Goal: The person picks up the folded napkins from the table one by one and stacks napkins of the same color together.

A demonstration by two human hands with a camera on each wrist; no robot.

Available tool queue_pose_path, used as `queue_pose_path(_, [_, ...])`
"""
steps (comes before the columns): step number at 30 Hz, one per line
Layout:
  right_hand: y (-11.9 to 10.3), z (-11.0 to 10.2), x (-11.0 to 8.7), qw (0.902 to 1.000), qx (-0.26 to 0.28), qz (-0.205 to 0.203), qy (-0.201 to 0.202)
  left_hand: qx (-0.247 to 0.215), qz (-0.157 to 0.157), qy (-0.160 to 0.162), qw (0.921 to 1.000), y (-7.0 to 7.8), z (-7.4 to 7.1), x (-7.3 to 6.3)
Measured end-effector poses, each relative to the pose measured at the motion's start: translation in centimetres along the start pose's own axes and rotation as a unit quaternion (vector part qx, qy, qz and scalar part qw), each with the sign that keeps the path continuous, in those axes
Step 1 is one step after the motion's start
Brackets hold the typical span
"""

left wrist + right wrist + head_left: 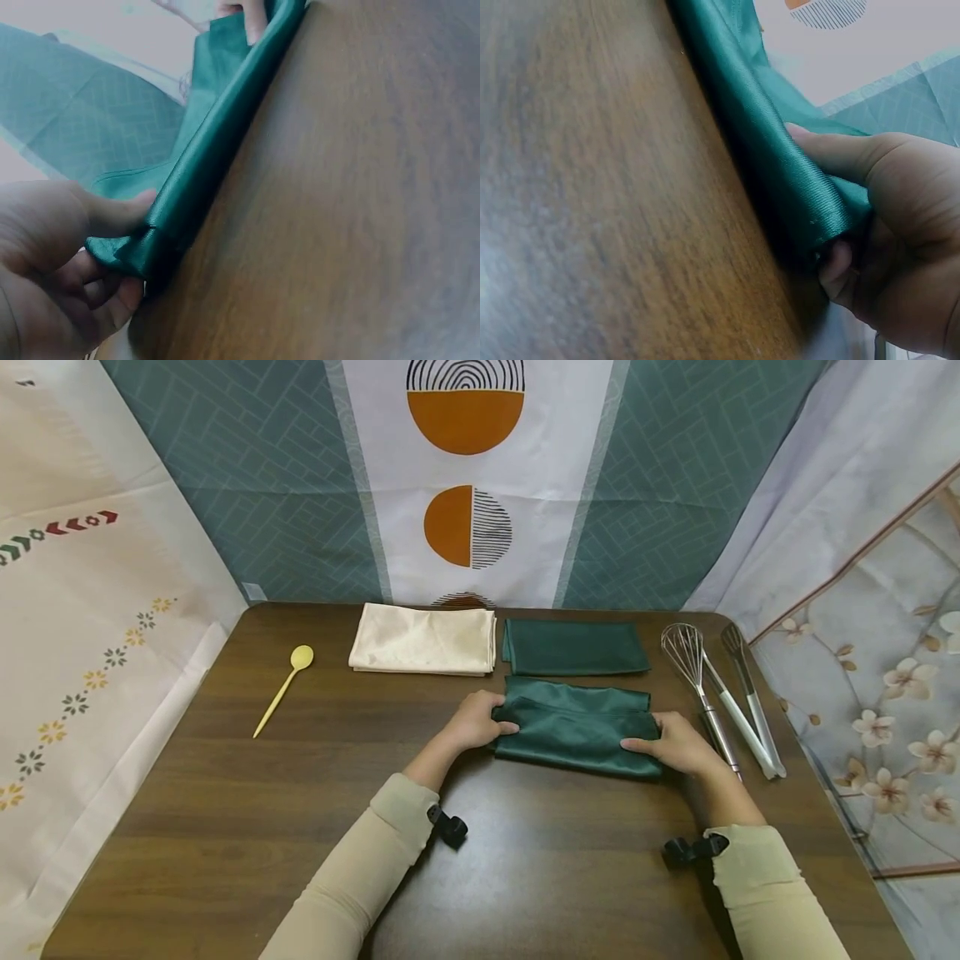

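A shiny dark green satin cloth (577,731), folded over on itself, is held between both hands near the middle of the table. The left hand (476,721) pinches its left end, thumb on top and fingers beneath. At the opposite end the right hand (681,743) grips it the same way. In the left wrist view the cloth's folded edge (202,176) runs from the thumb toward the other hand. The right wrist view shows the rounded front fold (780,157) slightly above the wood, with fingers curled under its end.
Behind lie a folded green cloth (577,646) and a folded cream cloth (423,639). A whisk (697,672), tongs (738,718) and another white-handled utensil (753,702) lie close together at the right. A yellow spoon (285,687) rests at the left on the wooden table (187,827).
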State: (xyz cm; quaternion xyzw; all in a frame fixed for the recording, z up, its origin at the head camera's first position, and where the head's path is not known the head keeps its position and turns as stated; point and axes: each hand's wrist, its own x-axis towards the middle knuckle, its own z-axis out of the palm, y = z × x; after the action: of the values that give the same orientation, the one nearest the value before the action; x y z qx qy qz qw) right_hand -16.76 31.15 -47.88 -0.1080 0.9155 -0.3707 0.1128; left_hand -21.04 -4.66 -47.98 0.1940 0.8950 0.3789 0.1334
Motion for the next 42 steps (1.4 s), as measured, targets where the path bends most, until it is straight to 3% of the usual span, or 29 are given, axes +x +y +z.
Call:
queue_pose_path(4, [0.1,0.0,0.2,0.9997,0.008,0.003,0.024,-0.024,0.009,0.043,0.9988,-0.4,0.1,-0.1])
queue_pose_path(12, [0.3,0.3,0.5,0.9972,0.011,0.002,0.074,-0.118,-0.012,0.069,0.9905,-1.0,0.5,-0.1])
queue_pose_path(24, [-0.2,-0.3,1.3,0.9918,0.034,0.000,0.123,-0.138,0.013,0.132,0.9815,-0.5,0.3,1.2])
queue_pose_path(32, [-0.5,-1.4,2.4,0.9863,0.040,0.007,0.160,-0.155,-0.015,0.135,0.9785,0.5,-0.7,2.0])
queue_pose_path(37, [-0.8,-2.2,3.0,0.9836,0.106,0.033,0.142,-0.158,-0.037,0.133,0.9777,0.9,-1.2,2.7])
queue_pose_path(42, [-1.4,-3.2,3.9,0.9729,0.194,0.041,0.118,-0.144,-0.041,0.136,0.9793,1.2,-1.9,3.3])
